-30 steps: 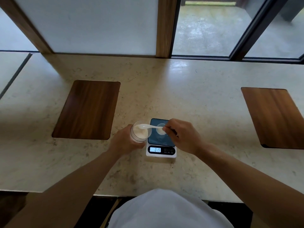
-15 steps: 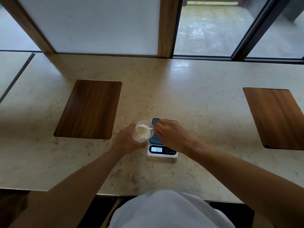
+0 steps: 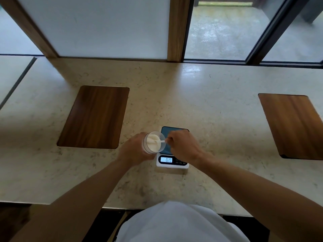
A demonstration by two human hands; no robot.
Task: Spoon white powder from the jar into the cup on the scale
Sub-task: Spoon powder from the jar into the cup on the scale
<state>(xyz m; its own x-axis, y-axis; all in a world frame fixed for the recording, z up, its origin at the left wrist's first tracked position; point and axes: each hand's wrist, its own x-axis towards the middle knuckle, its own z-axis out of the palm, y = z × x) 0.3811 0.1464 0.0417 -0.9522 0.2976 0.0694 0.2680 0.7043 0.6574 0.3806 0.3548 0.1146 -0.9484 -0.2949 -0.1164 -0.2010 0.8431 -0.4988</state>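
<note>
A clear jar [image 3: 153, 142] of white powder is tilted toward the scale, gripped from the left by my left hand [image 3: 133, 150]. My right hand [image 3: 183, 145] pinches the handle of a small white spoon [image 3: 160, 141], whose bowl is down in the jar's powder. The white scale [image 3: 172, 162] with a dark blue platform sits just right of the jar, its display lit. My right hand covers the platform, so the cup on it is hidden.
The pale stone counter [image 3: 209, 110] carries two inset wooden panels, one at the left [image 3: 95, 117] and one at the right [image 3: 293, 124]. Windows and a wooden post stand behind. The counter's front edge runs near my body.
My right hand has moved left from over the scale platform to the jar, and the spoon's bowl went into the powder. The cup, seen a second ago, is now covered.
</note>
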